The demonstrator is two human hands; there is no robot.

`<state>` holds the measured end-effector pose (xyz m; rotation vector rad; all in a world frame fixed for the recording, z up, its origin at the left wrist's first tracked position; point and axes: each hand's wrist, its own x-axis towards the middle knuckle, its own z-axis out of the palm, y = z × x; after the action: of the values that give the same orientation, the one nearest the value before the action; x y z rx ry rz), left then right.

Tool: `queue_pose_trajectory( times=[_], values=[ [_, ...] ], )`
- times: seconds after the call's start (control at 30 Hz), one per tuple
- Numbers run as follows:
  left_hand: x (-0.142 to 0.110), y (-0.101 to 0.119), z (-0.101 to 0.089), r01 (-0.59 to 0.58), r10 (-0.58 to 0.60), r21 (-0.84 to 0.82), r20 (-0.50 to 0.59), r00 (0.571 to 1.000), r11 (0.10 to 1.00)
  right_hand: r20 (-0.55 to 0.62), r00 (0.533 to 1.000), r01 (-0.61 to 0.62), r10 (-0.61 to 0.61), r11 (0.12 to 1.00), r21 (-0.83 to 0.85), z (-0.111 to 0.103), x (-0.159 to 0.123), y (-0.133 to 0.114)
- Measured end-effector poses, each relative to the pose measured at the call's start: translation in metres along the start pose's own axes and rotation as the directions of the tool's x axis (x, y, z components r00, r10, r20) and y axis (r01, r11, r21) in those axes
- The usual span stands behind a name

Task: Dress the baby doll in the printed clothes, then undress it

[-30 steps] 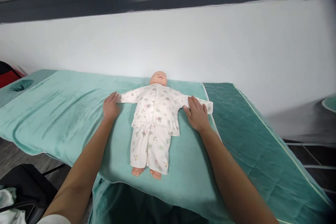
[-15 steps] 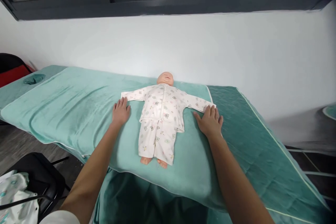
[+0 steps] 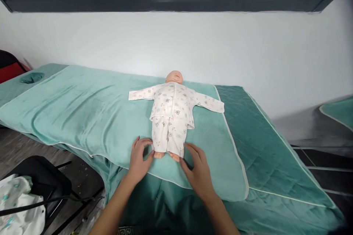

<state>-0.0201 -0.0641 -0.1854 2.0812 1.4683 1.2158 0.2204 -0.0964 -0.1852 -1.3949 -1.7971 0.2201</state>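
Observation:
A baby doll (image 3: 171, 110) in white printed pyjamas lies on its back on a light teal towel (image 3: 91, 114), arms spread, head toward the wall. My left hand (image 3: 140, 159) rests flat on the towel just left of the doll's feet, fingers apart. My right hand (image 3: 198, 170) lies flat on the towel just right of the feet, fingers stretched. Neither hand holds anything; both sit close beside the trouser hems.
The towel covers a massage bed with a darker teal quilted cover (image 3: 261, 147) against a white wall. A black chair (image 3: 35, 185) with white printed cloth (image 3: 16, 205) stands at the lower left. A red and black object (image 3: 8, 69) sits far left.
Both hands have come away from the doll's sleeve ends and moved down and inward to either side of its feet. The view has shifted slightly.

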Motion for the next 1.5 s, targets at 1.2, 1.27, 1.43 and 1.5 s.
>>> queue_pose_trajectory(
  times=[1.2, 1.27, 1.43, 1.5],
  values=[
    [-0.001, 0.016, 0.000, -0.013, -0.004, -0.177, -0.093, 0.996, 0.984, 0.156, 0.968, 0.222, -0.195, 0.959, -0.178, 0.005, 0.043, -0.073],
    [-0.002, 0.016, -0.003, -0.030, 0.010, -0.180, -0.107, 0.994, 0.983, 0.151, 0.965, 0.240, -0.214, 0.955, -0.174, 0.008, 0.046, -0.073],
    [-0.011, 0.008, -0.007, -0.074, 0.050, -0.166, -0.141, 0.989, 0.983, 0.165, 0.955, 0.268, -0.247, 0.956, -0.116, 0.006, 0.037, -0.070],
    [-0.015, 0.004, -0.006, -0.085, 0.067, -0.137, -0.134, 0.989, 0.987, 0.191, 0.943, 0.295, -0.271, 0.950, -0.105, 0.004, 0.033, -0.069]
  ],
)
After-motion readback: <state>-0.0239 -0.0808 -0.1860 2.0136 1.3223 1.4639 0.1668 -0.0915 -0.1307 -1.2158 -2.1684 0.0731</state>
